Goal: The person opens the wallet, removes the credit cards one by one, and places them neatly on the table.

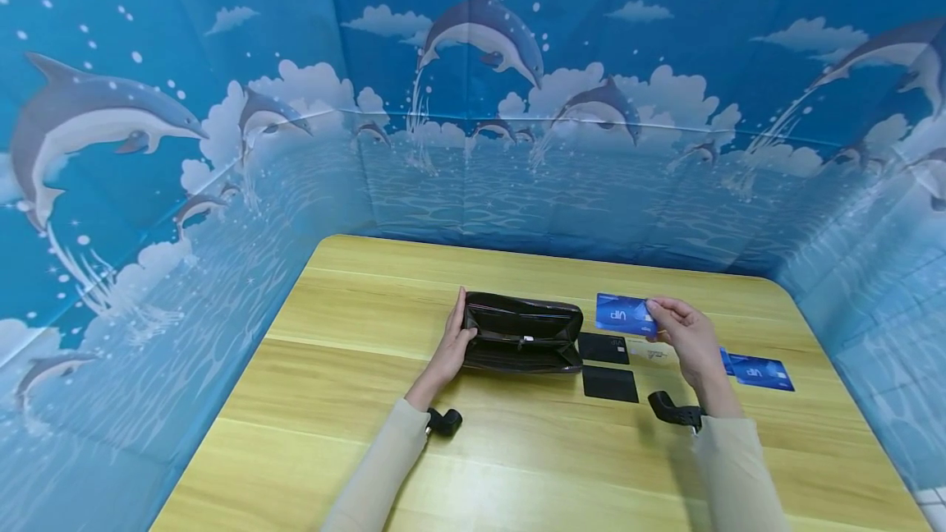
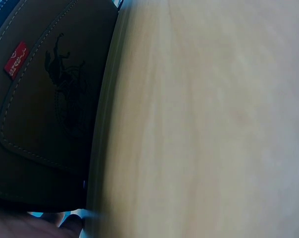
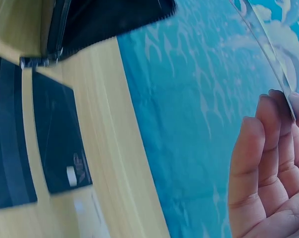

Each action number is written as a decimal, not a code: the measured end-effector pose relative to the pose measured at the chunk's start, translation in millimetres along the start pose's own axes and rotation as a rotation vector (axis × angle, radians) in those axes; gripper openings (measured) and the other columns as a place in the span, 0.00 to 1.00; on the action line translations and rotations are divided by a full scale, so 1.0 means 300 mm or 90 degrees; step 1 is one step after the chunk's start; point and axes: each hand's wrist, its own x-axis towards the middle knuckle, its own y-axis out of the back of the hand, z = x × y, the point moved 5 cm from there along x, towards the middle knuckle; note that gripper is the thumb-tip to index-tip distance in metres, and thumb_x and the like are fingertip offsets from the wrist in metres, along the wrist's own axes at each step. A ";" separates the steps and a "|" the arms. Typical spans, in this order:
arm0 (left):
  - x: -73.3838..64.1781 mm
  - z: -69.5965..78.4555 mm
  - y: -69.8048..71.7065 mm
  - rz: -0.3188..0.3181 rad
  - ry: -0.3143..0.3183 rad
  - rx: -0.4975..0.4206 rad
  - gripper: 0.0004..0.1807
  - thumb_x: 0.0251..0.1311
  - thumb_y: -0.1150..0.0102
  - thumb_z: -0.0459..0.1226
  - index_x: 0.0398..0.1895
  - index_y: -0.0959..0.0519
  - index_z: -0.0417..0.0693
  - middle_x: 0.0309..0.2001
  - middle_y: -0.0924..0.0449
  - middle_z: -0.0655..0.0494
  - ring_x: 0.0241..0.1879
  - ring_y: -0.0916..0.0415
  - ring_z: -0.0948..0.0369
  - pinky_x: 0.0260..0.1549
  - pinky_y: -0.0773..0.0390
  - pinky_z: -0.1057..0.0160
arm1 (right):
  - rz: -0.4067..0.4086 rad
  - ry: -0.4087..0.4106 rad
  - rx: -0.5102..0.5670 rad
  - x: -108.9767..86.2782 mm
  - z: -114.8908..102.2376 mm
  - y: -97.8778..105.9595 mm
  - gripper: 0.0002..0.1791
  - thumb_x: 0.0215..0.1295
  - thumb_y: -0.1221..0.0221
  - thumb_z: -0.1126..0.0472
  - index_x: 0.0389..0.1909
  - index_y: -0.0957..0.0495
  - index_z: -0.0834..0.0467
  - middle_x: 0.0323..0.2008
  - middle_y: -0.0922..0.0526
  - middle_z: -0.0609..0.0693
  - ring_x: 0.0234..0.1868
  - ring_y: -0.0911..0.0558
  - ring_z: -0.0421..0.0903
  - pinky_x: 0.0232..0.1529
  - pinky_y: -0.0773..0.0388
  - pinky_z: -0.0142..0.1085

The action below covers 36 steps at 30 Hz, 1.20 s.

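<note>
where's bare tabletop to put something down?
Table: bare left of the left hand, out to the left edge; nearer the person, between the sleeves; and a strip between wallet and dolphin curtain. Crowded right of the wallet: black cards, pale card, blue cards, plus the right hand holding another blue card.

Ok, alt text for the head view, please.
A right hand pinches a blue rectangular VIP card beside an open dark wallet gripped by the left hand at a yellowish wooden table. Black cards, a gold card and more blue cards lie nearby. The blue backdrop shows dolphins.
</note>
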 end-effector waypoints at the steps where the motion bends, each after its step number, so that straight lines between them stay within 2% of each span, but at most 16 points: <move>1: -0.005 0.016 0.001 -0.005 -0.002 0.001 0.37 0.73 0.65 0.34 0.75 0.71 0.59 0.75 0.73 0.52 0.72 0.72 0.51 0.63 0.58 0.40 | 0.007 -0.004 -0.009 -0.003 0.005 0.015 0.15 0.63 0.40 0.48 0.43 0.21 0.54 0.31 0.17 0.41 0.28 0.20 0.39 0.30 0.21 0.32; 3: -0.016 0.051 0.004 -0.011 0.000 -0.002 0.37 0.73 0.65 0.33 0.75 0.71 0.56 0.75 0.73 0.50 0.71 0.72 0.50 0.63 0.58 0.39 | 0.014 -0.014 -0.016 -0.010 0.014 0.044 0.15 0.63 0.40 0.48 0.42 0.20 0.53 0.31 0.17 0.41 0.28 0.21 0.39 0.30 0.21 0.32; 6: -0.020 0.063 0.004 -0.011 0.007 0.004 0.37 0.73 0.65 0.33 0.75 0.71 0.56 0.75 0.73 0.52 0.72 0.72 0.51 0.63 0.57 0.40 | 0.011 -0.032 0.006 -0.026 0.024 0.087 0.12 0.62 0.39 0.49 0.41 0.19 0.52 0.30 0.17 0.40 0.27 0.20 0.38 0.30 0.21 0.31; 9: -0.005 0.017 0.000 -0.009 0.008 -0.002 0.37 0.73 0.65 0.35 0.75 0.71 0.60 0.74 0.73 0.55 0.72 0.73 0.53 0.63 0.58 0.40 | 0.005 -0.055 0.010 -0.042 0.036 0.127 0.09 0.61 0.38 0.50 0.38 0.19 0.49 0.29 0.17 0.39 0.27 0.20 0.38 0.30 0.21 0.32; 13: 0.011 -0.034 -0.005 -0.002 0.008 -0.003 0.36 0.74 0.66 0.37 0.75 0.72 0.65 0.74 0.74 0.59 0.71 0.73 0.56 0.63 0.59 0.41 | 0.016 -0.086 -0.022 -0.055 0.071 0.175 0.08 0.61 0.38 0.49 0.36 0.18 0.46 0.30 0.18 0.37 0.28 0.20 0.37 0.31 0.21 0.34; 16: 0.012 -0.041 -0.006 0.009 0.006 -0.001 0.36 0.74 0.65 0.39 0.75 0.71 0.65 0.74 0.73 0.61 0.72 0.72 0.56 0.63 0.58 0.41 | 0.022 -0.108 -0.066 -0.062 0.101 0.205 0.08 0.60 0.38 0.46 0.36 0.18 0.44 0.31 0.20 0.34 0.29 0.21 0.36 0.31 0.22 0.33; 21: 0.011 -0.040 -0.008 0.015 0.005 -0.004 0.37 0.72 0.65 0.38 0.75 0.70 0.65 0.75 0.72 0.61 0.72 0.72 0.57 0.64 0.58 0.41 | 0.028 -0.136 -0.110 -0.071 0.154 0.243 0.12 0.59 0.38 0.43 0.38 0.17 0.45 0.32 0.22 0.35 0.30 0.22 0.37 0.32 0.22 0.33; 26: 0.011 -0.040 -0.008 0.007 0.008 -0.005 0.36 0.73 0.66 0.38 0.75 0.71 0.65 0.74 0.73 0.62 0.72 0.72 0.57 0.63 0.58 0.41 | 0.015 -0.178 -0.174 -0.080 0.209 0.272 0.24 0.59 0.40 0.40 0.46 0.17 0.55 0.35 0.23 0.38 0.33 0.23 0.38 0.35 0.21 0.35; 30: 0.010 -0.024 -0.004 -0.010 0.017 -0.017 0.36 0.74 0.66 0.37 0.75 0.72 0.64 0.74 0.75 0.60 0.71 0.74 0.55 0.63 0.59 0.40 | -0.005 -0.213 -0.228 -0.087 0.243 0.294 0.33 0.60 0.41 0.39 0.52 0.21 0.64 0.36 0.23 0.40 0.34 0.24 0.40 0.34 0.22 0.34; 36: -0.018 0.064 0.006 -0.029 0.027 -0.017 0.37 0.73 0.67 0.34 0.74 0.73 0.62 0.74 0.76 0.54 0.71 0.74 0.52 0.63 0.58 0.40 | -0.019 -0.253 -0.278 -0.097 0.273 0.318 0.38 0.60 0.42 0.38 0.57 0.26 0.68 0.39 0.22 0.46 0.35 0.25 0.43 0.32 0.24 0.33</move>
